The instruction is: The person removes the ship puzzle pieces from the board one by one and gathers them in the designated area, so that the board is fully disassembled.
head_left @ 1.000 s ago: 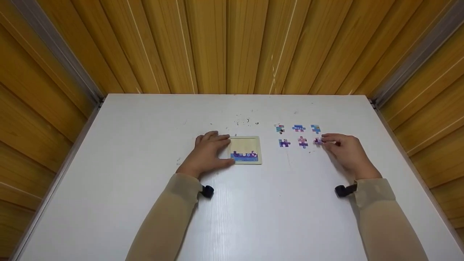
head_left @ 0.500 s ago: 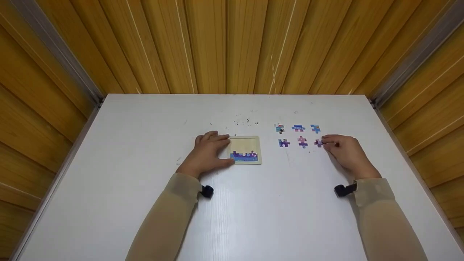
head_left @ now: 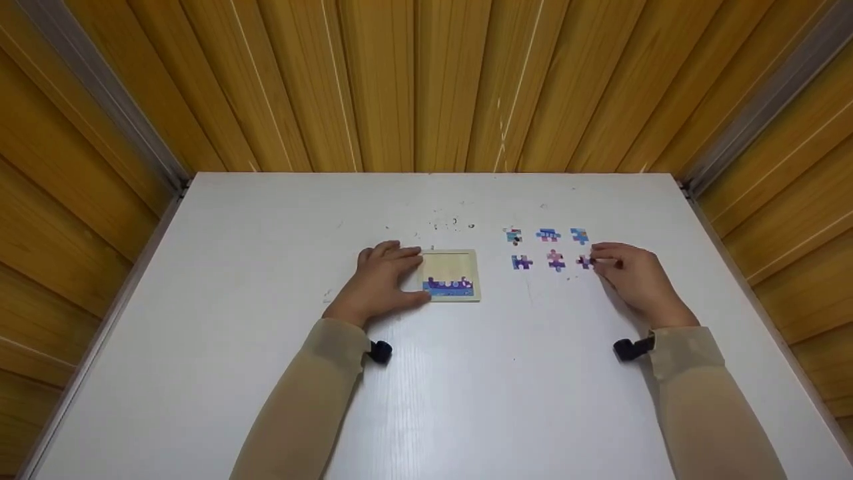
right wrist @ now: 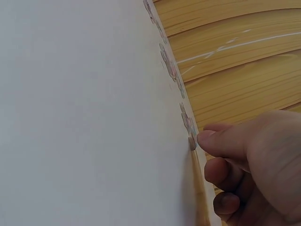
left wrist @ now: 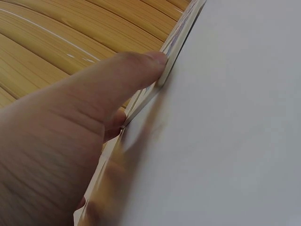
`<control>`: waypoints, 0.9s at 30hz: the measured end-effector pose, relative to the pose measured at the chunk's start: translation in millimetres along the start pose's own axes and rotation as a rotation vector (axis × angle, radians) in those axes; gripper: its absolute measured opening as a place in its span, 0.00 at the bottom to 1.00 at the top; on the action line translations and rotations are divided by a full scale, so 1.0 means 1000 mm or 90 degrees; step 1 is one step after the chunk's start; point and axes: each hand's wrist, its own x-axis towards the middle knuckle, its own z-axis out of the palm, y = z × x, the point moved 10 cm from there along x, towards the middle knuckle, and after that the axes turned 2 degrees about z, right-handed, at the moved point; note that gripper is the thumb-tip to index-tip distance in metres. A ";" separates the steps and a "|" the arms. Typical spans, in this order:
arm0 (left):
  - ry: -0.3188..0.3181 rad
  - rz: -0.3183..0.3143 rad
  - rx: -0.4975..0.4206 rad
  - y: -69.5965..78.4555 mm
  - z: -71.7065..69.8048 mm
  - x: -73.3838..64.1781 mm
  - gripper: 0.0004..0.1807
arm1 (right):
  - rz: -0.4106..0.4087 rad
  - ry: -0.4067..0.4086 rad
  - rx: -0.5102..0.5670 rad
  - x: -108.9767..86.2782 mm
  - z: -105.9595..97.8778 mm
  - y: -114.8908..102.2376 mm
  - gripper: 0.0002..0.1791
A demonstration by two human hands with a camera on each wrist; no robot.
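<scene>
Purple piece (head_left: 584, 261): at near right corner of the six pieces (head_left: 555, 261), on the table (head_left: 520, 400); probably light, stiff, best taken by edge.
Right hand (head_left: 630, 277): thumb and finger pinch its right side.
Puzzle frame (head_left: 476, 277): left of pieces; probably rigid.
Left hand (head_left: 380, 281): clamps its left side.

In the head view, the wall (head_left: 380, 87) at 12 o'clock is smooth and wood-grained, with glossy streaks; the rails (head_left: 100, 80) at 10 and 2 are grey and metallic. Table (head_left: 506, 400), 6 o'clock: white, smooth, faintly grained, softly shiny. Frame (head_left: 476, 280), centre: pale, matt, wood-like. Pieces (head_left: 522, 263), 3 o'clock: smooth, printed faces. Sleeves (head_left: 303, 400), 7 and 4: matt cloth.
</scene>
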 end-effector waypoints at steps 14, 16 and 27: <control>0.014 0.012 0.000 -0.001 0.000 0.000 0.46 | -0.088 0.053 0.033 -0.008 0.002 -0.053 0.21; 0.012 0.011 0.000 -0.002 0.000 0.000 0.47 | -0.113 0.052 0.032 -0.008 0.005 -0.067 0.20; 0.014 -0.004 -0.018 -0.002 0.000 -0.003 0.50 | -0.217 0.059 0.085 -0.010 0.023 -0.138 0.15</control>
